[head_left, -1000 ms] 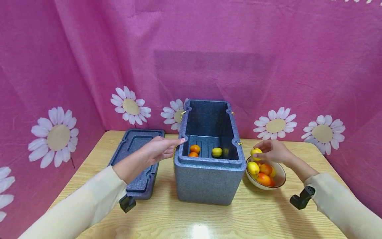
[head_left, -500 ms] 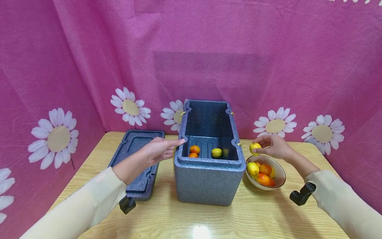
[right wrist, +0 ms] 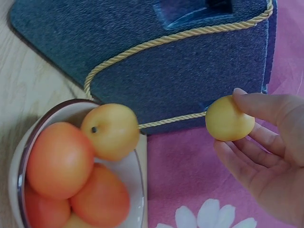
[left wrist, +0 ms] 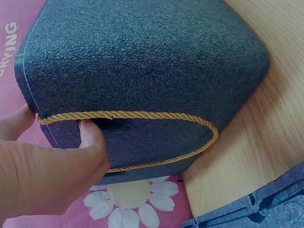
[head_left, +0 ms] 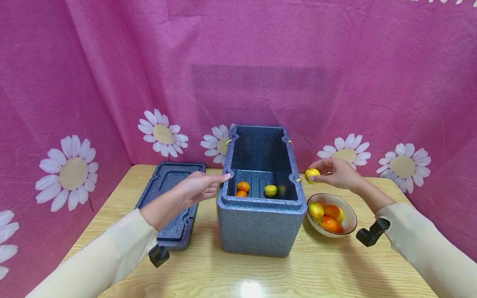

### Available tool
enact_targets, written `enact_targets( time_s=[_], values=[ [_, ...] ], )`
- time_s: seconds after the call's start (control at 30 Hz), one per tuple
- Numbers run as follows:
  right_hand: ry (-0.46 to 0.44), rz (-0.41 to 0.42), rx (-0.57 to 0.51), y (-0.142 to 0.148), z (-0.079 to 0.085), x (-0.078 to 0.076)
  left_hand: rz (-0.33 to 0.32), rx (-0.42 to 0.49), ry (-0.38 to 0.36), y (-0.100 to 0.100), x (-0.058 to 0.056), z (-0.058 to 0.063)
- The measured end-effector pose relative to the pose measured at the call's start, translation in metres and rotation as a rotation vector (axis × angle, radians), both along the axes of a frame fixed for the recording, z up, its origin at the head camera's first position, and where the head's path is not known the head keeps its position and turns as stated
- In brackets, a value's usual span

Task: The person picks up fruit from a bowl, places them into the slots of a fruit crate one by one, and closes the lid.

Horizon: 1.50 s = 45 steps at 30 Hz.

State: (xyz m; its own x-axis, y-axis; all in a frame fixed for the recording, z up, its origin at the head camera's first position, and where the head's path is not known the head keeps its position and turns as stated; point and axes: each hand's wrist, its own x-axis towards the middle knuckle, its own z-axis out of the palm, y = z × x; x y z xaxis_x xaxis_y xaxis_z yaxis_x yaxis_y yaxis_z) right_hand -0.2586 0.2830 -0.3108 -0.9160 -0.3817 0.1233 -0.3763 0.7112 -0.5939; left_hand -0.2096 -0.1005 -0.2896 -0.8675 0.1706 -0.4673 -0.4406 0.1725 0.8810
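My right hand (head_left: 337,174) pinches a small round yellow fruit (right wrist: 229,118) between thumb and fingers. In the head view it hangs above and behind the bowl, right of a grey foam box (head_left: 262,231). My left hand (head_left: 195,187) grips the box's left rim, one digit on the top edge and the others against the outer side. In the left wrist view a fingertip (left wrist: 88,127) presses in at the side recess by a gold rope handle (left wrist: 156,116). Inside the box lie orange fruits (head_left: 243,186) and a yellow fruit (head_left: 271,190).
A white bowl (head_left: 349,215) with a dark rim stands right of the box. It holds several orange (head_left: 328,223) and yellow fruits (head_left: 316,210). The box's grey lid (head_left: 169,219) lies on the wooden table (head_left: 208,273) at left. A pink flowered cloth (head_left: 261,95) hangs behind.
My right hand has lifted the yellow fruit up out of the bowl and moved it slightly left toward the box. My left hand has stayed on the rim.
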Motion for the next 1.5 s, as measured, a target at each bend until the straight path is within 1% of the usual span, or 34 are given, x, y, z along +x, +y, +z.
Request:
enact_targets(
  time_s=[0.07,0.33,0.47,0.57,0.73,0.87,0.93,1.1,1.3,1.43,1.5],
  values=[
    [-0.004,0.006,0.003,-0.002,0.004,-0.001,0.004,0.003,-0.004,0.000,0.000,0.000],
    [0.002,0.036,-0.050,-0.009,0.016,-0.005,0.012,0.009,-0.014,0.000,0.000,0.000],
    [-0.020,0.018,-0.051,-0.011,0.024,-0.007,0.013,0.012,-0.022,0.000,-0.001,0.001],
    [-0.034,-0.012,-0.032,-0.013,0.029,-0.007,0.003,-0.004,-0.027,-0.001,-0.003,0.002],
    [-0.031,-0.041,-0.002,-0.015,0.035,-0.007,-0.036,-0.054,-0.021,-0.002,-0.008,0.004],
    [-0.036,-0.040,-0.008,-0.017,0.038,-0.007,-0.043,-0.068,-0.017,-0.002,-0.009,0.005],
    [-0.037,-0.039,-0.004,-0.017,0.039,-0.008,-0.041,-0.066,-0.019,-0.002,-0.008,0.006],
    [-0.034,-0.045,0.013,-0.017,0.044,-0.008,-0.059,-0.042,-0.032,-0.003,-0.007,0.008],
    [-0.017,-0.019,-0.010,-0.017,0.049,-0.012,-0.085,-0.034,-0.048,-0.005,-0.009,0.009],
    [0.001,-0.012,-0.003,-0.020,0.054,-0.014,-0.096,-0.050,-0.045,-0.005,-0.009,0.010],
    [-0.009,-0.022,-0.007,-0.022,0.057,-0.013,-0.091,-0.070,-0.043,-0.005,-0.008,0.010]
  ],
)
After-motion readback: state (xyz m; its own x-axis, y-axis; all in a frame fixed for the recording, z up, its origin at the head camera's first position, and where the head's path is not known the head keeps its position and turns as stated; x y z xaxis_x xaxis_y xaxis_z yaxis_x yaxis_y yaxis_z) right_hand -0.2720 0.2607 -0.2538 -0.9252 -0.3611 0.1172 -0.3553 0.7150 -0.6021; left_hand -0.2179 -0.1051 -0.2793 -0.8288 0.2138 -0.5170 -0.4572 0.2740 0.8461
